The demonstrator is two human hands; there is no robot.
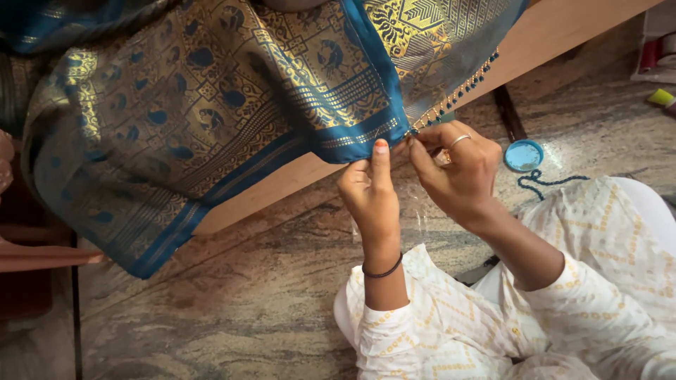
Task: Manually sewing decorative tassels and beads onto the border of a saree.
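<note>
We pinch the blue-and-gold sari (211, 119) at its blue border, where it hangs over the edge of a wooden bench (556, 28) toward the stone floor (232, 309). Our left hand (367, 190) grips the hem between thumb and fingers; our right hand (458, 169), wearing a ring, is closed on the same edge just beside it, next to a row of small beads (458, 91) along the border. On the floor near the right hand lie a round blue lid (523, 155) and a length of blue thread (546, 183).
</note>
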